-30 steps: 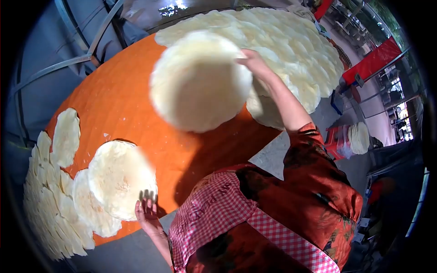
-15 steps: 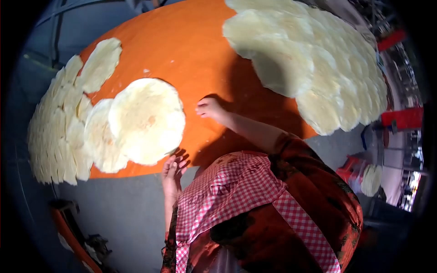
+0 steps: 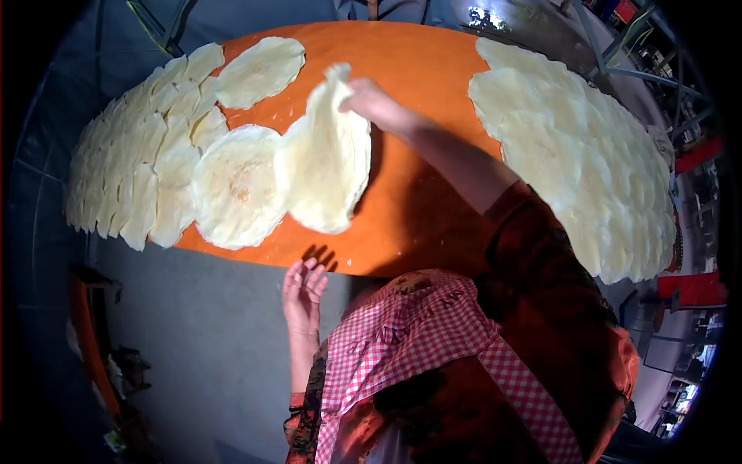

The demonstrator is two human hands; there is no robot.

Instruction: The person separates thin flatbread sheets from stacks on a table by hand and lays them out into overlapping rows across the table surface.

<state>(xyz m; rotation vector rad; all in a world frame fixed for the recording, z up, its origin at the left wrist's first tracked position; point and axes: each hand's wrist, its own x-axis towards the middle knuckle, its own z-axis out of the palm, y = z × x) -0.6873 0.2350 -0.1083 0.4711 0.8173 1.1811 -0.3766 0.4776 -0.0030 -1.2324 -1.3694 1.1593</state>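
My right hand (image 3: 366, 101) pinches the far edge of a thin round flatbread (image 3: 328, 158) and holds that edge up off the orange table surface (image 3: 421, 73). The bread is bent, and its left side meets a second flatbread (image 3: 239, 185) with a browned middle, which lies flat. At the near table edge my left hand (image 3: 304, 288) is held with its fingers spread, and nothing is in it. A further flatbread (image 3: 261, 72) lies at the back left.
Overlapping flatbreads (image 3: 143, 155) cover the table's left end. A larger spread of overlapping flatbreads (image 3: 591, 170) covers the right end. Grey floor (image 3: 193, 325) shows in front of the table. Metal bars (image 3: 638, 73) and red objects (image 3: 692, 290) stand at the right.
My right hand has reached away from me and taken hold of the flatbread's far edge, lifting it. My left hand stays near the table edge. The camera view has shifted.
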